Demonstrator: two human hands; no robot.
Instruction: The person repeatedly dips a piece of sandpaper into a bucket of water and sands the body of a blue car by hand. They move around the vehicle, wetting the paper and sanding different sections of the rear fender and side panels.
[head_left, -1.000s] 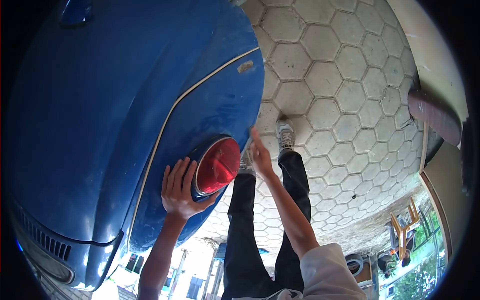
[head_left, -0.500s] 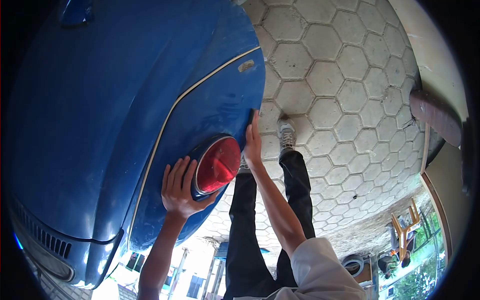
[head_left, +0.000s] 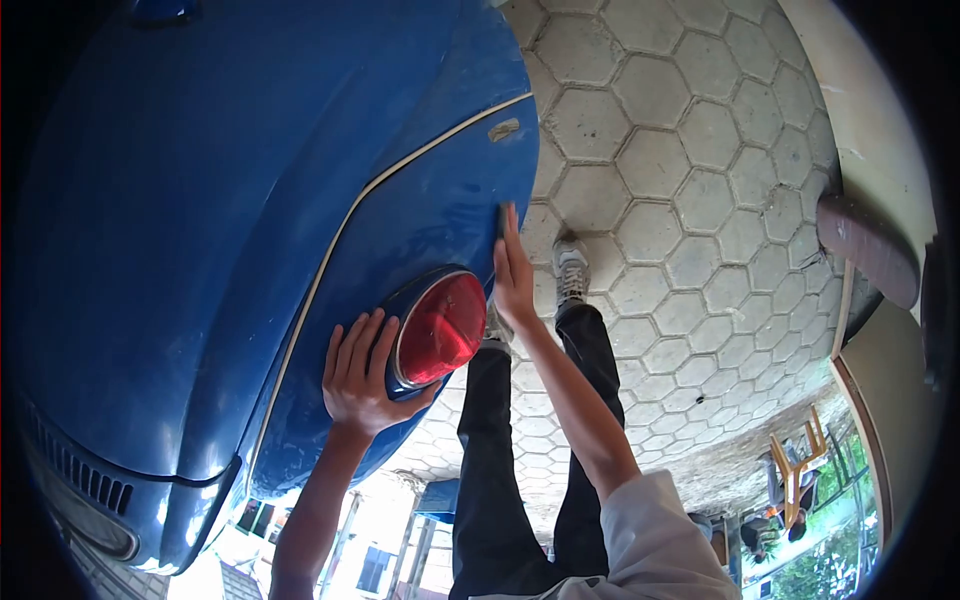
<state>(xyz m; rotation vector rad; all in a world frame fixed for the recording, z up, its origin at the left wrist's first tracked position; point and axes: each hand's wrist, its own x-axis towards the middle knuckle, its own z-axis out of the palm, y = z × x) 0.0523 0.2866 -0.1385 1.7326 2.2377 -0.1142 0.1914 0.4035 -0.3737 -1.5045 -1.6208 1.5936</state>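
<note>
A blue car fender [head_left: 430,210] with a pale trim strip along its seam fills the left and middle of the view. Set into it is a red tail light [head_left: 441,328] in a metal rim. My left hand [head_left: 362,380] lies spread on the fender beside the light, its thumb reaching below the light. Against the fender's outer side, my right hand [head_left: 513,275] presses a small dark flat block [head_left: 505,219] with its fingers extended along it. The palm side of this hand is hidden, and the block's kind cannot be made out.
A worn patch [head_left: 504,130] marks the fender near the trim. Hexagonal pavers [head_left: 690,200] cover the ground around my shoe [head_left: 572,270]. To the right are a brownish padded piece [head_left: 868,245] and a wooden chair [head_left: 795,470], with people near the chair.
My right hand and the dark block have shifted slightly along the fender, upward in view. My left hand stays beside the tail light. The whole view has shifted a little.
</note>
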